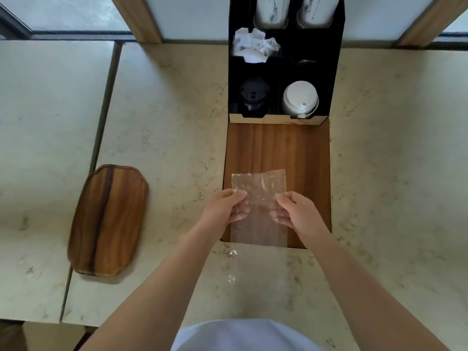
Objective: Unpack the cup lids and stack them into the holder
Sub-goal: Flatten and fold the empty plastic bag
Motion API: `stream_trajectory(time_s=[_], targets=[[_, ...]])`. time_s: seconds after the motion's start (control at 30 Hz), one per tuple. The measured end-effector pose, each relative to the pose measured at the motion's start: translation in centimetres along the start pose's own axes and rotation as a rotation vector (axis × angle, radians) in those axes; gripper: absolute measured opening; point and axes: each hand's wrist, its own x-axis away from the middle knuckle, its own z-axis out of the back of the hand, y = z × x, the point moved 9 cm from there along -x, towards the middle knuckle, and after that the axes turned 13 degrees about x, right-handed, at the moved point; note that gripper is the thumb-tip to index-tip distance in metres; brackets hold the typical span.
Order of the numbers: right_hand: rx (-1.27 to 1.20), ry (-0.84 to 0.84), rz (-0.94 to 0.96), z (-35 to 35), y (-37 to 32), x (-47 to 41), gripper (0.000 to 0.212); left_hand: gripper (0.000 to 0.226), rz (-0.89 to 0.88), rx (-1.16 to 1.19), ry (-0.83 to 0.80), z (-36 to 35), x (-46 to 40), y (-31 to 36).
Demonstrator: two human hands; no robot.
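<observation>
My pale shirt (249, 335) filled the bottom edge, and my two bare forearms reached forward from it over the marbled surface (164, 102). My left hand (222, 209) and my right hand (295, 211) each pinched a side of an empty clear plastic bag (259, 198), thumb on top and the fingers (239, 216) curled underneath, showing through the film. The bag hung flat between both hands, its far end lying over the wooden top (278, 148) of the holder's base, its near end trailing down toward me over the surface.

Beyond the wooden top stood the black holder (336, 72) with its compartments. A stack of white cup lids (300, 98) sat in the front right compartment, and black lids (253, 93) sat in the front left one, hard to make out against the dark walls. Crumpled white paper (254, 45) lay in the compartment behind the black lids. At the far end, two white paper cup stacks (293, 11) stood side by side.

Well apart to my left, an oblong wooden tray (109, 219) rested on the surface.
</observation>
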Motion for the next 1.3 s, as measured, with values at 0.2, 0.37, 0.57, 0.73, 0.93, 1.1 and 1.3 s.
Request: stream_trajectory(time_s=[0.2,0.37,0.57,0.73,0.93,1.1,1.3], targets=[[0.002,0.033,0.084,0.3,-0.5,-0.1,0.019,0.015,-0.140,0.016,0.124,1.2,-0.2,1.0],[0.084,0.024,0.090,1.0,-0.4,-0.5,0.019,0.011,-0.148,-0.041,0.071,0.9,-0.3,0.9],[0.460,0.260,0.146,3.0,-0.2,-1.0,0.008,0.042,-0.426,-0.560,0.273,0.8,1.5,3.0],[0.980,0.603,0.499,2.4,-2.7,1.7,0.046,0.044,-0.987,-1.213,0.145,-5.2,5.0,3.7],[1.370,0.379,0.747,-3.7,-0.9,1.5,0.067,0.071,-0.971,-1.772,-0.129,-6.8,2.6,-2.0],[1.445,0.376,0.646,-2.5,0.4,-0.2,0.060,0.062,-0.869,-1.848,-0.121,-5.1,-0.2,-2.0],[1.388,0.370,0.565,-0.7,-1.2,-0.7,0.070,0.084,-0.736,-1.776,-0.042,-4.2,-1.1,0.4]])
